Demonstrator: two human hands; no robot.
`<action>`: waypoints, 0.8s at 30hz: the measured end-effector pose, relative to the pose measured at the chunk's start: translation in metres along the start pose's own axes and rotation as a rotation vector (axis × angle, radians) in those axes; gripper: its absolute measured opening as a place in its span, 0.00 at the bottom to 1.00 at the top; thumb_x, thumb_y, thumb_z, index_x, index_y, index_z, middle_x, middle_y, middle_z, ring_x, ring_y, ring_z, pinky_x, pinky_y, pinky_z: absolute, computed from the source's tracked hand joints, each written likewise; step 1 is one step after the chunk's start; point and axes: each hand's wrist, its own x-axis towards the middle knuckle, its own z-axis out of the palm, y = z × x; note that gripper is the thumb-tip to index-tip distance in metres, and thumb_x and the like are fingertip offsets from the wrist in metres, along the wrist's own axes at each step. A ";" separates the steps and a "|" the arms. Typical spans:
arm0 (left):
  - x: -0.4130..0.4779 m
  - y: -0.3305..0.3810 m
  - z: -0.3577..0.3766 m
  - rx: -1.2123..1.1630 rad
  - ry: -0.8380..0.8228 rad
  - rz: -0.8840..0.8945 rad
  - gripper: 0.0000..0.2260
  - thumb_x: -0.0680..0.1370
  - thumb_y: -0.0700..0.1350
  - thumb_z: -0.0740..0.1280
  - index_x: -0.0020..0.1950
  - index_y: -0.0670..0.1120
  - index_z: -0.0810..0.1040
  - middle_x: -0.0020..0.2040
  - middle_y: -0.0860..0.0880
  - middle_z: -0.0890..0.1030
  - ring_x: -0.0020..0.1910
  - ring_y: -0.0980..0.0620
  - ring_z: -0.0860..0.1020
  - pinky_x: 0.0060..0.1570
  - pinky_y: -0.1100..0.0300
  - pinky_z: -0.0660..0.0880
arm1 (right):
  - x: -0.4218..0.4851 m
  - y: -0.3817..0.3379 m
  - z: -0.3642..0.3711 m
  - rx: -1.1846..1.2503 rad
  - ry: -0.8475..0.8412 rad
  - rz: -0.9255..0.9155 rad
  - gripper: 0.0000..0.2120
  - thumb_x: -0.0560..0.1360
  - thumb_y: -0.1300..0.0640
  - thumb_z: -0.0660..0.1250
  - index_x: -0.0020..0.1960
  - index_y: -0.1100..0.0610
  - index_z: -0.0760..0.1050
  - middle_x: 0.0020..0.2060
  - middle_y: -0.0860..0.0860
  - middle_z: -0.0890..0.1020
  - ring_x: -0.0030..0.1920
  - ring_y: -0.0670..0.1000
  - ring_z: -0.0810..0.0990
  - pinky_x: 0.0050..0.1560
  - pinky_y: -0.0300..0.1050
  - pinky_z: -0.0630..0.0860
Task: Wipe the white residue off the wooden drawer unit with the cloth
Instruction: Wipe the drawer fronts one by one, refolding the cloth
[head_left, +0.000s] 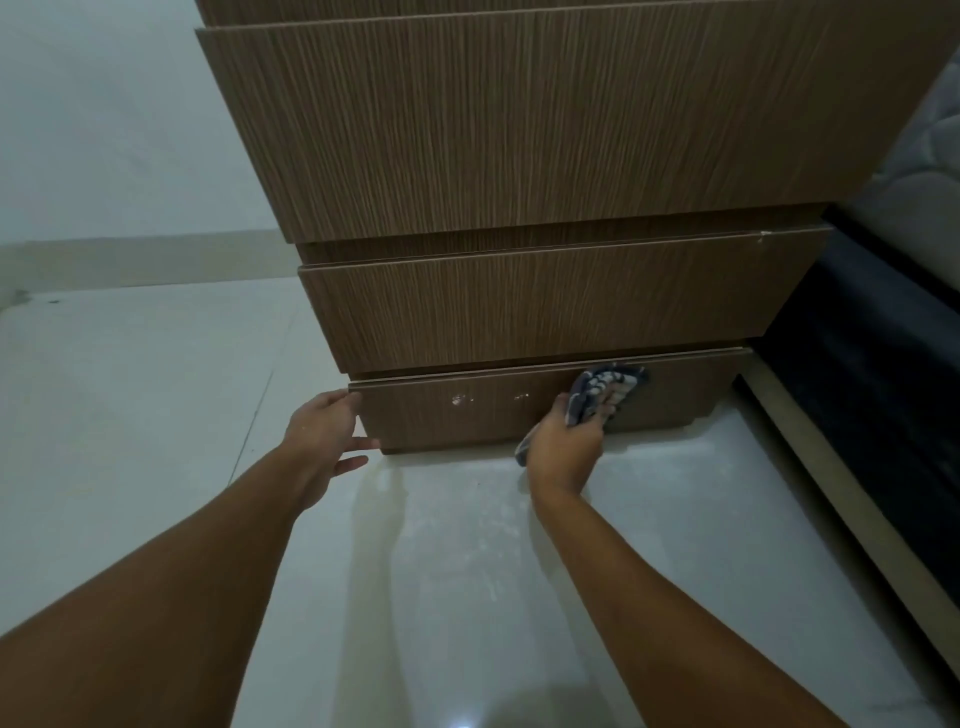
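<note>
Head view, drawer unit: the wooden drawer unit (519, 156) stands on the pale tiled floor (130, 389), with stacked drawer fronts of vertical brown grain, each lower front set further back in the picture.

Head view, bottom drawer: the bottom drawer front (441, 421) is the lowest panel, just above the floor.

Head view, residue: the white residue (458, 399) shows as small pale specks left of centre on the bottom drawer front, with a fainter fleck (521, 396) a little to their right.

Head view, cloth: the cloth (605, 389), blue and white striped, is bunched against the bottom drawer front right of the specks, reaching up to the top edge of that panel; one corner hangs below the wrist towards the floor.

Head view, right hand: the right hand (566, 441) is closed around the cloth, pressing it on the panel.

Head view, left hand: the left hand (324, 431) is spread wide, fingers apart, resting at the left end of the bottom drawer front and holding nothing.

Head view, floor: the floor in front of the unit carries a dusty whitish smear (493, 519).

Head view, surroundings: a dark bed base (857, 364) with a mattress (924, 171) above it sits just beside the unit on the right; a white wall (104, 130) lies to the left.
</note>
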 end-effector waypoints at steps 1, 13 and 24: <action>-0.001 0.001 -0.001 0.008 0.005 0.012 0.14 0.82 0.46 0.60 0.68 0.47 0.73 0.65 0.47 0.76 0.45 0.45 0.82 0.43 0.54 0.79 | -0.013 0.001 0.007 -0.016 -0.023 -0.006 0.34 0.73 0.42 0.61 0.75 0.56 0.61 0.69 0.59 0.73 0.67 0.59 0.73 0.67 0.57 0.71; 0.012 0.007 -0.012 0.112 0.048 0.075 0.16 0.80 0.51 0.63 0.62 0.42 0.77 0.62 0.45 0.80 0.50 0.46 0.79 0.55 0.50 0.77 | -0.128 -0.001 0.054 -0.174 -0.451 -0.103 0.28 0.79 0.61 0.64 0.76 0.56 0.59 0.74 0.55 0.66 0.74 0.53 0.63 0.69 0.36 0.57; 0.023 0.011 -0.025 0.203 -0.054 0.042 0.19 0.79 0.53 0.66 0.62 0.41 0.78 0.62 0.46 0.78 0.57 0.47 0.74 0.55 0.53 0.66 | -0.150 0.007 0.061 -0.312 -0.828 -0.022 0.20 0.79 0.60 0.64 0.71 0.53 0.69 0.64 0.52 0.77 0.67 0.52 0.73 0.68 0.43 0.68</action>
